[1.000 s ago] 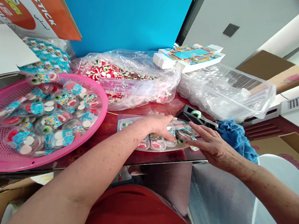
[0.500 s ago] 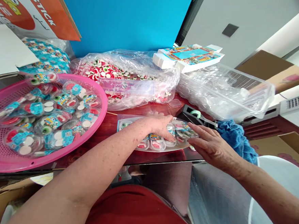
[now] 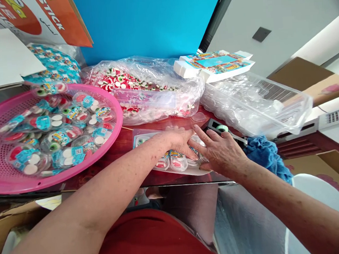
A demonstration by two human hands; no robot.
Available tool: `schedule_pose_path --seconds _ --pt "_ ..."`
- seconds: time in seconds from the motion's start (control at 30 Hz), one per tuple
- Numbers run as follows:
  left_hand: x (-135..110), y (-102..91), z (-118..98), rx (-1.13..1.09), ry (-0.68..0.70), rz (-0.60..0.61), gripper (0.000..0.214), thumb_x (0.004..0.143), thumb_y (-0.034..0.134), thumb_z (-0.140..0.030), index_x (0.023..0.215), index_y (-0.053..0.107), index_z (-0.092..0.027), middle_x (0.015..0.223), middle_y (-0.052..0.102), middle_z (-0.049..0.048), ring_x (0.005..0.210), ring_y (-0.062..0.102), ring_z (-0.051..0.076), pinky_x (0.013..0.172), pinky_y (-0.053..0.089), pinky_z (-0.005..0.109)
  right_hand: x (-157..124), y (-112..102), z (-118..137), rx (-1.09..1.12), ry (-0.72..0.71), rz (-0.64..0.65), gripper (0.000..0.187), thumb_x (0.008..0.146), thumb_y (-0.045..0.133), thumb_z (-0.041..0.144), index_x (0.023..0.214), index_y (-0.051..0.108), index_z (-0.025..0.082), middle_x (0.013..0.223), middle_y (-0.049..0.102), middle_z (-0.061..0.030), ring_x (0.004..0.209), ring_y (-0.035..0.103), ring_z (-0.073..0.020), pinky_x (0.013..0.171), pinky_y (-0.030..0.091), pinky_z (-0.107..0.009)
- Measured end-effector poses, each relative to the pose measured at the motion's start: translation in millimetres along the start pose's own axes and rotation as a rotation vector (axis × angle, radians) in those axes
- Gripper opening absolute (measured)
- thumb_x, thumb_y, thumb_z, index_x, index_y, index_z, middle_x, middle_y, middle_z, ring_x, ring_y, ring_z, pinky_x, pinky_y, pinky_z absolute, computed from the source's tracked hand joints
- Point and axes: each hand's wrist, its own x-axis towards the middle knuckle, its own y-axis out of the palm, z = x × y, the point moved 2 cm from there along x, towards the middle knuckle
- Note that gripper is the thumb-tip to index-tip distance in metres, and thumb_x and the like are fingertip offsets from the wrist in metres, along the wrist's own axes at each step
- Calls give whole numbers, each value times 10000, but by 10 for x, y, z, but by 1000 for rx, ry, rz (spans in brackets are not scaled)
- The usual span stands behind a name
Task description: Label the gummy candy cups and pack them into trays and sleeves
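Observation:
Small clear candy packs [image 3: 178, 159] with blue labels and red-and-white pieces lie in rows in a shallow, light-coloured tray [image 3: 134, 140] at the table's front edge. My left hand [image 3: 181, 141] lies across the packs in the middle, fingers stretched out and apart. Spread flat over the right end of the rows, my right hand [image 3: 222, 151] touches the packs, its fingertips close to the left hand's. The two hands cover many of the packs. Neither hand grips anything that I can see.
A pink perforated basket [image 3: 115, 125] full of similar packs stands on the left. Behind the tray lies a plastic bag [image 3: 142, 76] of loose candies. At the right are a tape dispenser [image 3: 212, 124], a clear bin [image 3: 300, 106], a printed carton [image 3: 226, 63] and a blue cloth [image 3: 266, 157].
My right hand has moved left, from the right end of the tray onto the packs, with its fingers spreading. The left hand has stayed nearly in place.

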Motion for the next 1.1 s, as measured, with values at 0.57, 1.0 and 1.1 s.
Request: schedule_pose_path --seconds 0.57,1.0,1.1 --pt "-2 9 27 36 30 -70 956 528 586 -703 1317 317 -236 1351 407 121 1195 380 344 960 310 504 11 161 -45 87 18 94 720 634 686 370 1270 390 211 1374 375 -162 985 504 -318 672 404 -376" --pt "-15 7 20 13 52 -65 910 531 604 -676 1295 339 -258 1377 384 99 1226 351 336 967 314 489 -26 213 -131 189 -25 62 678 660 570 258 1300 350 225 1349 404 -139 987 508 -295 707 419 -371" --pt "-11 8 23 9 53 -68 911 537 604 -670 1305 332 -261 1375 387 96 1223 353 340 965 320 476 -39 235 -167 231 -38 78 650 681 519 224 1307 343 217 1313 437 -135 1016 506 -281 731 430 -368"
